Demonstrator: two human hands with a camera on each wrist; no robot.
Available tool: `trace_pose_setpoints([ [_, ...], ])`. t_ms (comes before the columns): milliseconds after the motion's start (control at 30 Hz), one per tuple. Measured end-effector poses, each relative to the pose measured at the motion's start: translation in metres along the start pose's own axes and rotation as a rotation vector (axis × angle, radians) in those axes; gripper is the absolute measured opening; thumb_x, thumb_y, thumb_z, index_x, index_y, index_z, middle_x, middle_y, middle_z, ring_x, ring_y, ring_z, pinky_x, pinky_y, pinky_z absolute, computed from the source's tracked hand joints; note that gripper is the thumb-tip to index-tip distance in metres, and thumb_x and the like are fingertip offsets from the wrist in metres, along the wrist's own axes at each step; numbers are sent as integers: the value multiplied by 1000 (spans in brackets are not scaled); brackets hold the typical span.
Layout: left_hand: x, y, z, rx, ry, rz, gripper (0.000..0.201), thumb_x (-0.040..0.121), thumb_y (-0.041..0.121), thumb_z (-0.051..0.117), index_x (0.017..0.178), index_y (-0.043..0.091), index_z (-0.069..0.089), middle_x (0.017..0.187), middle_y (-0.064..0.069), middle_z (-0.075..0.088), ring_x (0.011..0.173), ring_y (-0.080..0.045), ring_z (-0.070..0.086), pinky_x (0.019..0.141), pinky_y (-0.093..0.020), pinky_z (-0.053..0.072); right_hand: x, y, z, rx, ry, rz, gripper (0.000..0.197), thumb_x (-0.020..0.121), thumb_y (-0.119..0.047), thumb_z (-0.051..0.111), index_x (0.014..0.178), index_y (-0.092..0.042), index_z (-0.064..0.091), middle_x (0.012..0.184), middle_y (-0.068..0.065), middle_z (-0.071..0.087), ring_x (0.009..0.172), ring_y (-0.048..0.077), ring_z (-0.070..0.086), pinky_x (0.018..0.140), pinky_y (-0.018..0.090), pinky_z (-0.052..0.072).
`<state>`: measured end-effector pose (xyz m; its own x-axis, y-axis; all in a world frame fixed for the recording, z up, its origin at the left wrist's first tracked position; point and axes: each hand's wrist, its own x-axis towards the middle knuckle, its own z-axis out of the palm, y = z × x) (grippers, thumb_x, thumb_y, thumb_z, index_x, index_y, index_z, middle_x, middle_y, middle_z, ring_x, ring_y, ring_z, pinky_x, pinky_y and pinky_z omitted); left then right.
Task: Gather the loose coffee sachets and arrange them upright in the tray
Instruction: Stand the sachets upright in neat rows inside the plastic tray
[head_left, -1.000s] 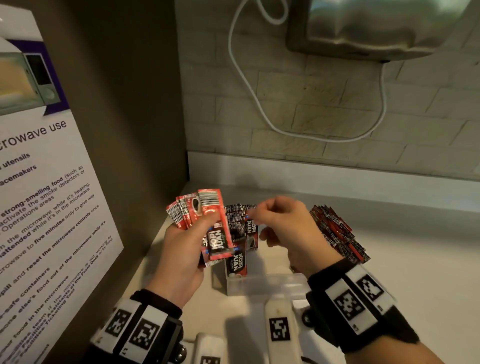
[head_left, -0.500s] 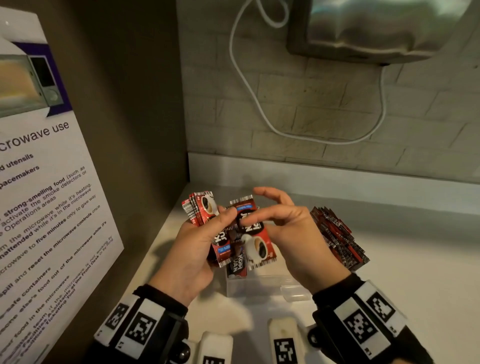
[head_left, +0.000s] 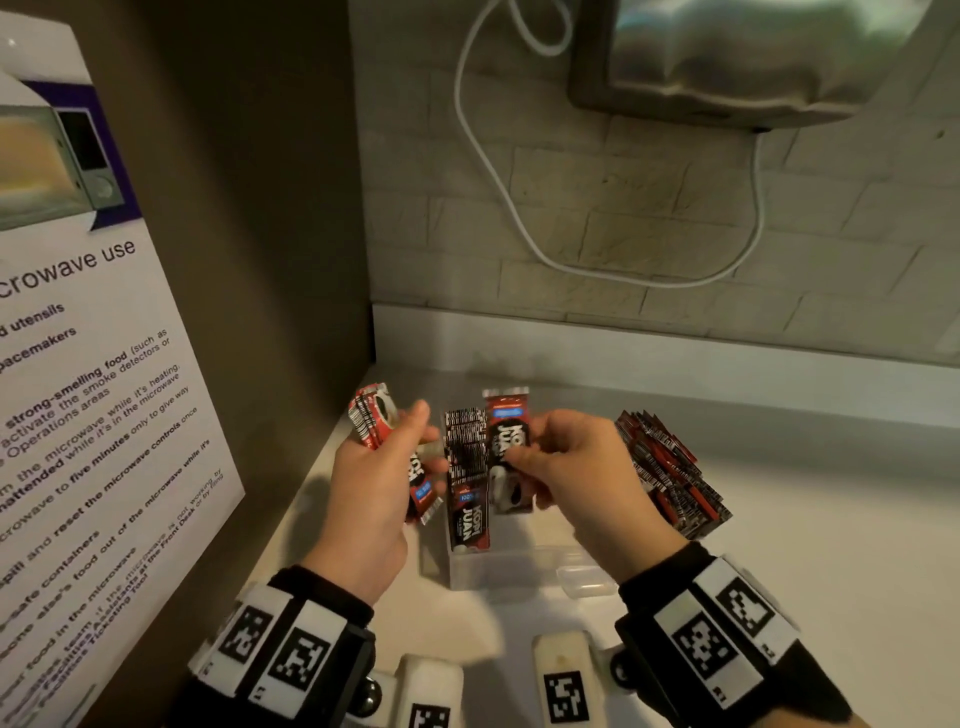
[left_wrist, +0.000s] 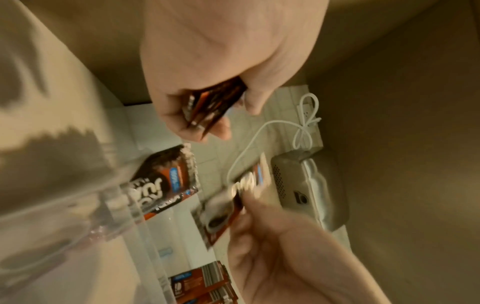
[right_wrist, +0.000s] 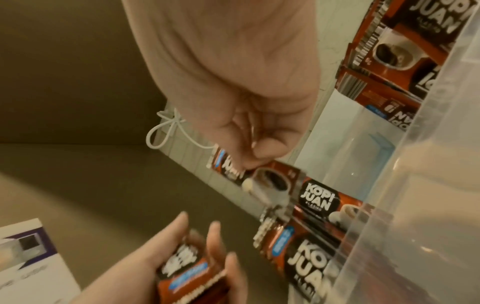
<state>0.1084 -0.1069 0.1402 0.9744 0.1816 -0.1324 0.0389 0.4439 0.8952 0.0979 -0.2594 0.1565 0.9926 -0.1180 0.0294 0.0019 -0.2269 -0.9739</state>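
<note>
My left hand (head_left: 387, 467) grips a fanned bundle of red and black coffee sachets (head_left: 371, 415), seen edge-on in the left wrist view (left_wrist: 210, 107). My right hand (head_left: 561, 462) pinches a single sachet (head_left: 506, 452) between thumb and fingers, held upright just above the clear plastic tray (head_left: 519, 569). That single sachet shows a coffee cup print (right_wrist: 270, 183). Several sachets stand upright in the tray's left end (head_left: 467, 483). The tray wall (right_wrist: 389, 205) is transparent.
A slanted row of more sachets (head_left: 670, 473) sits to the right of my right hand. A brown side wall with a microwave notice (head_left: 88, 364) closes the left. A white cable (head_left: 498, 171) and a steel appliance (head_left: 727, 57) hang on the brick wall behind.
My right hand has taken one sachet from the left hand's bundle, turned it upright and carried it right, over the tray. My left hand has drawn a little to the left.
</note>
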Motion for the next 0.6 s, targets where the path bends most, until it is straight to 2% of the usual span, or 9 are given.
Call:
trace_pose_setpoints([
  [33, 2, 0, -4, -4, 29, -25, 16, 89, 26, 65, 85, 11, 62, 79, -3, 67, 64, -15, 61, 59, -30, 50, 5, 3, -3, -5, 87, 30, 9, 85, 1, 65, 81, -6, 64, 76, 9, 68, 59, 12, 65, 50, 22, 51],
  [100, 5, -2, -13, 15, 55, -79, 15, 91, 28, 64, 90, 14, 62, 93, -4, 68, 79, -17, 65, 70, -33, 49, 16, 11, -9, -25, 215, 99, 8, 88, 0, 63, 84, -7, 64, 83, 10, 70, 69, 19, 69, 55, 27, 55],
  [200, 2, -10, -18, 54, 32, -181, 22, 90, 31, 64, 104, 15, 65, 111, -3, 71, 104, -20, 65, 81, -37, 47, 33, 27, -6, -69, 209, 224, 10, 87, 0, 64, 80, -7, 62, 84, 13, 70, 74, 24, 71, 67, 39, 61],
  [267, -4, -14, -17, 52, 3, -273, 31, 89, 30, 64, 113, 9, 65, 110, -11, 72, 101, -28, 67, 82, -40, 51, 43, 38, 3, -87, 146, 304, 13, 83, 2, 66, 75, -8, 62, 86, 18, 70, 77, 31, 71, 71, 48, 60],
  [333, -11, -14, -13, 54, -38, -334, 28, 92, 26, 61, 110, 6, 66, 100, -16, 74, 87, -31, 70, 74, -40, 54, 51, 48, 13, -100, 99, 351, 11, 80, 3, 69, 75, -5, 63, 86, 22, 70, 77, 37, 71, 69, 53, 59],
  [467, -16, -14, -10, 85, -56, -353, 29, 93, 26, 60, 112, 5, 65, 96, -17, 74, 89, -34, 70, 71, -39, 54, 70, 68, 26, -141, 120, 375, 12, 77, 0, 70, 76, -10, 62, 86, 18, 70, 76, 35, 70, 67, 50, 60],
  [600, -16, -13, -12, 80, -52, -357, 29, 92, 25, 60, 111, 3, 64, 95, -17, 74, 80, -30, 70, 66, -37, 53, 78, 76, 29, -144, 206, 326, 19, 75, -3, 68, 66, -15, 56, 81, 13, 69, 76, 31, 70, 69, 48, 60],
])
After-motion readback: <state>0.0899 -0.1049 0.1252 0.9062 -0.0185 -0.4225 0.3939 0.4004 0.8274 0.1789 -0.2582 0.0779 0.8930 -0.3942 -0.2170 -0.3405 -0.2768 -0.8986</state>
